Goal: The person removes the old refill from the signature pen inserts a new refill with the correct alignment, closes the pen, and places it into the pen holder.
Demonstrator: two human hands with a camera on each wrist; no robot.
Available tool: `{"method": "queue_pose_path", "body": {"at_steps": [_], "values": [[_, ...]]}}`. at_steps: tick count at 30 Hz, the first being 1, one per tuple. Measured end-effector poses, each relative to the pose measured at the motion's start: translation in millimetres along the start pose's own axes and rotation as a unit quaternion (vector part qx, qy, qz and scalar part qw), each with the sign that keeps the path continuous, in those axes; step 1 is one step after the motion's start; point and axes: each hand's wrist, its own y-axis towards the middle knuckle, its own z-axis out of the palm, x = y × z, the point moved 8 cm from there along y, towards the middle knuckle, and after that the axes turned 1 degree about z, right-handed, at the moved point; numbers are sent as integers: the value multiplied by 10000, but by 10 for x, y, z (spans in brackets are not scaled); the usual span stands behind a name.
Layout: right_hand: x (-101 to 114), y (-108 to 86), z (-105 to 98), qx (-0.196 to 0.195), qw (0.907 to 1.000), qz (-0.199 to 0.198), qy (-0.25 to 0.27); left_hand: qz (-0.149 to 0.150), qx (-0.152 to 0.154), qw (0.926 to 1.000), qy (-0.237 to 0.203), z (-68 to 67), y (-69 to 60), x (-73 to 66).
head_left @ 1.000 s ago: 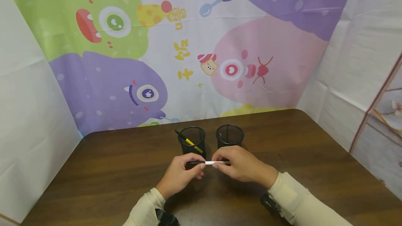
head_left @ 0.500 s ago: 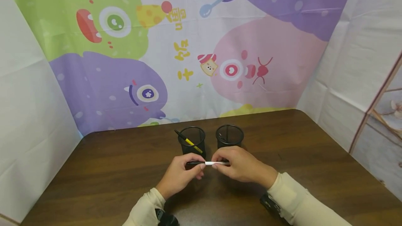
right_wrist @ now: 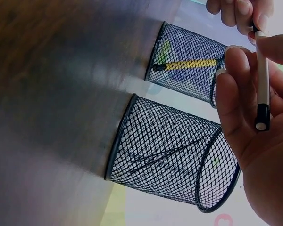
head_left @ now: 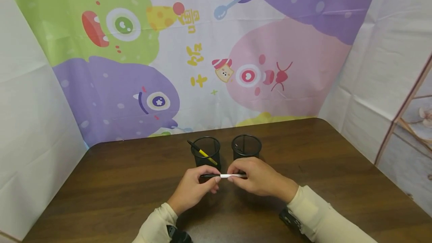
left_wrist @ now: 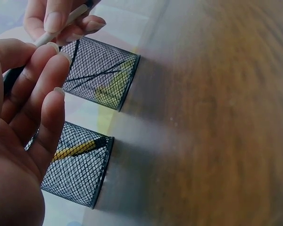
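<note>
A pen with a white barrel (head_left: 225, 176) and black ends lies level between the two hands, in front of two black mesh cups. My left hand (head_left: 195, 186) pinches its black part between thumb and fingers. The white barrel is pinched by my right hand (head_left: 258, 177), and its black end cap (right_wrist: 262, 117) shows in the right wrist view. Inside the left cup (head_left: 212, 149) leans a yellow and black pen (head_left: 204, 153). The right cup (right_wrist: 165, 146) holds thin dark sticks, seen through its mesh.
Both cups stand close together on a brown wooden table (head_left: 135, 171), just beyond the hands. Behind the table hangs a cloth (head_left: 202, 104) with cartoon monsters, and pale cloths hang at both sides.
</note>
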Motion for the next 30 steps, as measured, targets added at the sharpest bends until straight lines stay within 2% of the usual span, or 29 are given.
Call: {"method": "queue_pose_path", "body": {"at_steps": [21, 30], "values": [[1, -1, -27, -141, 9999, -42, 43, 65, -10, 10000, 36, 11, -6, -8], [1, -5, 3, 90, 9999, 119, 49, 129, 13, 9999, 24, 11, 2, 15]]}}
